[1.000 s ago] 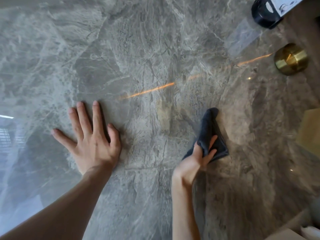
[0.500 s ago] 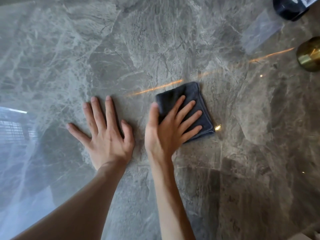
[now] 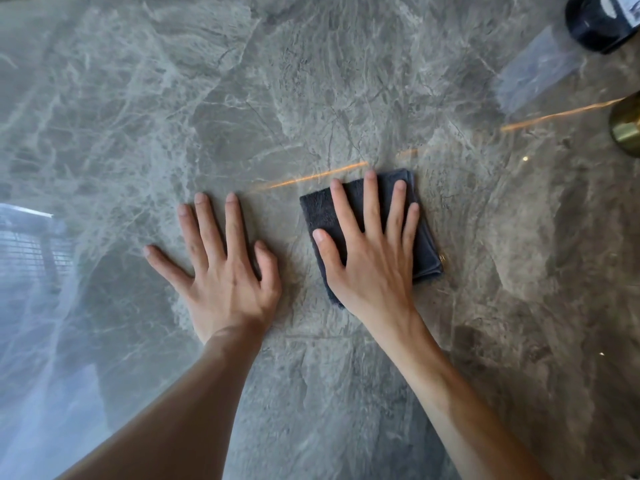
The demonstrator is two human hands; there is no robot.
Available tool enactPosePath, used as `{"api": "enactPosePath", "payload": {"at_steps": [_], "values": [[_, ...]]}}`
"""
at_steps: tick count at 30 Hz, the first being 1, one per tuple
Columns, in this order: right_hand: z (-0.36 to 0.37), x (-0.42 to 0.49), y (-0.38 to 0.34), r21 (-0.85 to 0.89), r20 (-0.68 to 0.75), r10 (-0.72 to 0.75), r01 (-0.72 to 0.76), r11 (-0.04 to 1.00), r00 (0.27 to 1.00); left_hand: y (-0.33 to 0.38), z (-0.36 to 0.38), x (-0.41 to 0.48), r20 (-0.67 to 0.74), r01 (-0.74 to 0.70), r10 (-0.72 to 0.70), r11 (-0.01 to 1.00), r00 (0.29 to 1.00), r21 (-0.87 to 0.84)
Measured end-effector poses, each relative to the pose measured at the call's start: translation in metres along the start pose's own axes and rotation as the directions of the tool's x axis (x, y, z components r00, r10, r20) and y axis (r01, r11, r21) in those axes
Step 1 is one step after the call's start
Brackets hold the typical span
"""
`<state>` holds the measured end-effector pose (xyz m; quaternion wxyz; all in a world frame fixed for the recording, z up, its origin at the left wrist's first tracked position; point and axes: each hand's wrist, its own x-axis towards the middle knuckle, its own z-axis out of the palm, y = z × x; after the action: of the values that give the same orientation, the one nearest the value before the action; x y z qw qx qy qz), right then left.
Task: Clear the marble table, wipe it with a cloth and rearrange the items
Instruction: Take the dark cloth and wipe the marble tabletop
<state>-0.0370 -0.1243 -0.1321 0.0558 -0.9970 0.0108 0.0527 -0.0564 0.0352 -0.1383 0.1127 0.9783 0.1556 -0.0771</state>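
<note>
A grey veined marble table (image 3: 311, 81) fills the head view. A folded dark blue-grey cloth (image 3: 320, 211) lies flat on it near the middle. My right hand (image 3: 370, 268) presses down on the cloth, palm flat and fingers spread, and covers most of it. The cloth's left and right edges stick out from under the hand. My left hand (image 3: 225, 271) rests flat on the bare marble just left of the cloth, fingers spread, holding nothing. A narrow strip of marble separates the two hands.
At the top right corner stands a dark round container (image 3: 595, 26) with a white label, cut off by the frame. A brass-coloured round object (image 3: 627, 129) sits at the right edge. Window light reflects on the left part of the marble.
One second ago my right hand pinched the bunched cloth further right. It then laid the cloth flat beside my left hand, and now presses it with fingers pointing away. My left hand stayed planted.
</note>
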Motion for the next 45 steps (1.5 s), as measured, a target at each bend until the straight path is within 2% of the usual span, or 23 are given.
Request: {"api": "enactPosePath", "payload": {"at_steps": [7,13,15,18,20,22,25,26,27,29,30,32,33,35,37,38,39,40,41,42,43,44,45], "values": [[-0.003,0.017,0.012,-0.039,-0.002,0.012,-0.012,0.999,1.000,0.000,0.001,0.000,0.007,-0.002,0.002,1.000,1.000,0.001],[-0.006,-0.055,0.025,-0.035,0.039,0.288,-0.287,0.957,0.957,0.000,-0.001,0.000,0.029,-0.006,0.005,1.000,1.000,0.016],[-0.004,-0.053,0.003,-0.042,0.061,0.228,-0.226,0.973,0.972,-0.001,0.000,0.000,0.032,-0.007,0.007,1.000,0.999,0.017],[-0.002,0.005,-0.027,-0.010,0.010,0.022,-0.022,1.000,1.000,-0.002,0.001,-0.001,0.034,-0.011,0.011,1.000,0.999,0.014],[-0.003,0.038,-0.016,-0.047,-0.035,0.007,-0.009,0.999,0.999,-0.002,0.000,0.000,0.041,-0.013,0.012,1.000,0.999,0.022],[-0.004,0.039,0.022,-0.089,-0.064,0.156,-0.162,0.983,0.986,-0.001,-0.001,-0.001,0.047,-0.016,0.015,1.000,0.999,0.025],[-0.004,-0.013,0.050,0.003,-0.069,0.518,-0.519,0.855,0.853,-0.001,-0.001,-0.001,0.057,-0.012,0.010,0.999,0.998,0.039],[-0.005,-0.033,0.038,0.020,-0.032,0.555,-0.555,0.832,0.831,-0.001,-0.002,0.000,0.064,-0.009,0.006,0.999,0.998,0.042],[-0.005,-0.047,0.018,0.007,0.005,0.505,-0.505,0.863,0.863,0.000,-0.002,0.000,0.067,-0.005,0.002,0.999,0.998,0.042],[-0.002,-0.053,-0.021,-0.017,0.056,0.216,-0.215,0.976,0.975,0.001,-0.002,0.000,0.070,-0.004,0.001,0.999,0.998,0.040],[-0.003,-0.038,-0.030,0.002,0.068,0.064,-0.065,0.998,0.996,0.001,-0.002,0.000,0.071,-0.006,0.003,0.999,0.997,0.038],[-0.005,0.004,-0.021,-0.021,0.035,-0.081,0.082,0.996,0.996,0.001,-0.002,0.001,0.069,-0.003,0.001,1.000,0.998,0.030],[-0.005,0.018,-0.004,-0.054,0.010,-0.038,0.038,0.998,0.999,0.001,-0.002,0.001,0.069,-0.002,0.000,1.000,0.998,0.029],[-0.004,0.016,0.030,-0.074,-0.051,0.253,-0.257,0.964,0.966,0.001,-0.003,0.000,0.066,-0.001,-0.001,1.000,0.998,0.031],[0.000,-0.024,0.026,-0.018,-0.115,0.587,-0.593,0.805,0.801,0.002,-0.003,0.000,0.069,0.003,-0.005,1.000,0.998,0.025],[-0.001,-0.045,0.006,0.025,-0.081,0.659,-0.659,0.751,0.748,0.002,-0.003,0.001,0.075,0.005,-0.007,1.000,0.997,0.024],[-0.003,-0.060,-0.022,0.055,-0.032,0.620,-0.617,0.785,0.784,0.003,-0.003,0.001,0.079,0.008,-0.010,0.999,0.997,0.031],[-0.003,-0.070,-0.047,0.044,0.010,0.442,-0.442,0.896,0.897,0.002,-0.004,0.000,0.079,0.011,-0.014,0.999,0.997,0.040],[-0.002,-0.069,-0.058,0.029,0.030,0.192,-0.192,0.981,0.981,0.002,-0.004,0.000,0.082,0.011,-0.014,0.999,0.997,0.044],[-0.002,-0.053,-0.051,0.037,0.060,-0.024,0.022,0.999,0.998,0.003,-0.004,0.001,0.086,0.007,-0.011,0.999,0.996,0.041],[-0.002,-0.032,-0.034,0.022,0.074,-0.097,0.096,0.995,0.992,0.003,-0.004,0.002,0.088,0.008,-0.012,0.999,0.996,0.039],[0.000,-0.013,-0.015,-0.019,0.046,0.020,-0.020,1.000,0.999,0.003,-0.004,0.003,0.085,0.014,-0.017,0.999,0.996,0.043],[-0.001,-0.005,-0.003,-0.022,-0.016,0.263,-0.263,0.964,0.965,0.003,-0.005,0.002,0.083,0.018,-0.022,0.999,0.996,0.051]]}}
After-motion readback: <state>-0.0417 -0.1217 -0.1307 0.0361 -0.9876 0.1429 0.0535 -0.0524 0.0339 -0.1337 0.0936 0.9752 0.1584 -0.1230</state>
